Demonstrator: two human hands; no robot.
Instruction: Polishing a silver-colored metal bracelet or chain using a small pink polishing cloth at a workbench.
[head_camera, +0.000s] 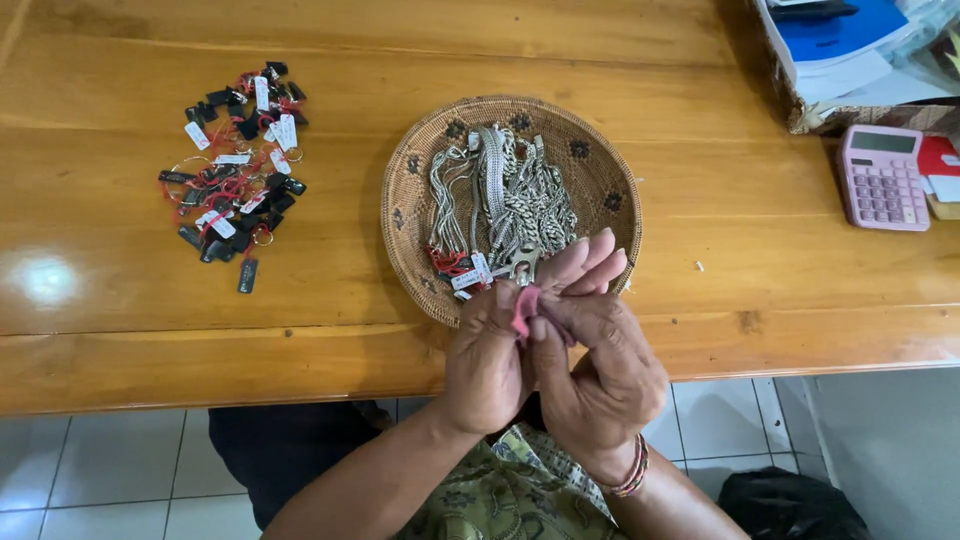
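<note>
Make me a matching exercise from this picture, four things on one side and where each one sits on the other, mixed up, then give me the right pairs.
Things:
1. silver chains
2. pink calculator
3. pile of black tagged pieces
4. pink cloth

Places:
A. loose on the wooden table, left of the basket
B. pinched between the left hand and right hand
C. inside the round woven basket
D. near the table's right edge

Pairs: 1-C, 2-D, 3-A, 4-B
</note>
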